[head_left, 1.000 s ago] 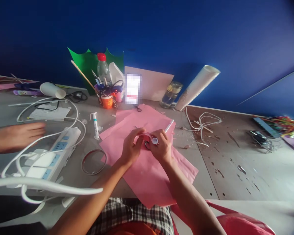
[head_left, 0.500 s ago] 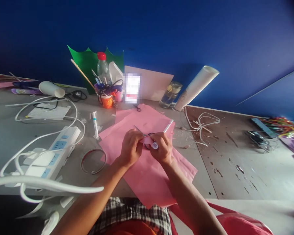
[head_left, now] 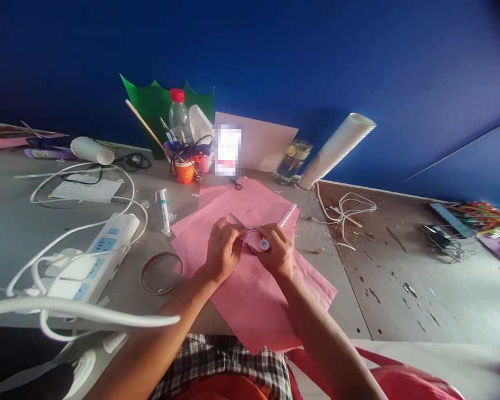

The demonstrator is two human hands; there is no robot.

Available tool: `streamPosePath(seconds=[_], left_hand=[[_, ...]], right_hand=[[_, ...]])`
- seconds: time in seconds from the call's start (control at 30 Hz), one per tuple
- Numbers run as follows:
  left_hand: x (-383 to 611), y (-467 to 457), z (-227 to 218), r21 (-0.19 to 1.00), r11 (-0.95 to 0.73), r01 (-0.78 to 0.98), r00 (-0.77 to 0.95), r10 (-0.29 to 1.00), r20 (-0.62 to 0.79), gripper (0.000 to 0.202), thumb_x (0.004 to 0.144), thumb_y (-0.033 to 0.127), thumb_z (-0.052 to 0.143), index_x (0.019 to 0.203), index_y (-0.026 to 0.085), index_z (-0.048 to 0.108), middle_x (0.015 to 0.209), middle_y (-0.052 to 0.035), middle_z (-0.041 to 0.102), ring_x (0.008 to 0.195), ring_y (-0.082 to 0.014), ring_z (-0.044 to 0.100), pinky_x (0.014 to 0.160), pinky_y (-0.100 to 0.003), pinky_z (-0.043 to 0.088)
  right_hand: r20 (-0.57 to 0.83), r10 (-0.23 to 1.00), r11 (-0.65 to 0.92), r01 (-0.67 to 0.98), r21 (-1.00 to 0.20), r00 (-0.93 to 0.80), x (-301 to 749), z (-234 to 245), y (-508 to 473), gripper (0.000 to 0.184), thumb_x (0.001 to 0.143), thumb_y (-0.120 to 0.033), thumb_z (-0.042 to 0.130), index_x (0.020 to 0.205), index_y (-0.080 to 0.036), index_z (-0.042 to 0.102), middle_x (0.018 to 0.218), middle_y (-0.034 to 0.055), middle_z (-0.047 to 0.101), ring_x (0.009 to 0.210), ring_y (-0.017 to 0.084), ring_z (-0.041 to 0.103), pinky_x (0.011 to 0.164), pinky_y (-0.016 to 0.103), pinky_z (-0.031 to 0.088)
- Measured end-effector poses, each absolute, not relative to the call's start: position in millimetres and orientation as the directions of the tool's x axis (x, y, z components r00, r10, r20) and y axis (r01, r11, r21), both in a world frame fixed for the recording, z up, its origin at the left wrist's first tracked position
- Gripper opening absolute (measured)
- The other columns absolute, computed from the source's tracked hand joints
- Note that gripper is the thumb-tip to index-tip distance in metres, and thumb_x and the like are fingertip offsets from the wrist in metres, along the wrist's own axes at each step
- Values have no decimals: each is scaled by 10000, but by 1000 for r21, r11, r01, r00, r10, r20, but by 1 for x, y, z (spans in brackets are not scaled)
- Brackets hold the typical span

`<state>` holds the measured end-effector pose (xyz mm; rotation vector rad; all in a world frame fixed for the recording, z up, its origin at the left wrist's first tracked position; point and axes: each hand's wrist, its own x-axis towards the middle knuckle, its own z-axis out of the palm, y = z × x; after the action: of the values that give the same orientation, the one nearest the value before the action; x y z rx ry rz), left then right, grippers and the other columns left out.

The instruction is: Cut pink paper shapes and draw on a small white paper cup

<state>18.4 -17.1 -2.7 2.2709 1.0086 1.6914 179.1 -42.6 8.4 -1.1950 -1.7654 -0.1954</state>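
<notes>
My left hand (head_left: 225, 247) is closed, its fingertips pinching one edge of a small pink paper piece (head_left: 252, 239) above the pink sheets (head_left: 250, 300). At the other edge of that piece, my right hand (head_left: 278, 250) is closed too. A slim white tube (head_left: 289, 214) runs through the right fist, and its round white end (head_left: 264, 244) pokes out toward me. Just beyond the fingertips lies a pair of scissors (head_left: 238, 220), blades pointing away to the left; their handles are mostly hidden by the hands.
To the left are a white and blue tube (head_left: 164, 211), a tape ring (head_left: 161, 273) and a power strip (head_left: 108, 244) with looping white cables. Behind stand a crammed pen cup (head_left: 185, 173), a glass jar (head_left: 292, 161) and leaning stacked paper cups (head_left: 337, 150). A cable (head_left: 350, 208) lies right.
The small pink paper piece has turned slightly between my fingers, and the scissors' handles are more covered. The whole view has shifted a little; both hands stay in nearly the same place.
</notes>
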Motion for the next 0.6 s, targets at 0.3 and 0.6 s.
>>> streamPosePath(seconds=[0.3, 0.6], left_hand=[[17, -15, -1, 454, -767, 453, 151, 568, 809, 215, 925, 56, 496, 1016, 213, 612, 898, -23, 767, 840, -158, 736, 1059, -451, 480], [16, -14, 3, 452, -788, 418, 141, 548, 825, 213, 901, 83, 549, 1066, 217, 571, 937, -48, 726, 889, -194, 686, 943, -398, 521]], right_hand=[[783, 622, 475, 803, -361, -16, 181, 10, -41, 293, 720, -49, 536, 907, -232, 666, 762, 35, 676, 673, 185, 630, 600, 285, 478], [821, 571, 505, 798, -330, -22, 181, 8, -41, 221, 809, -101, 596, 944, -252, 684, 771, 49, 686, 686, 203, 643, 611, 307, 504]])
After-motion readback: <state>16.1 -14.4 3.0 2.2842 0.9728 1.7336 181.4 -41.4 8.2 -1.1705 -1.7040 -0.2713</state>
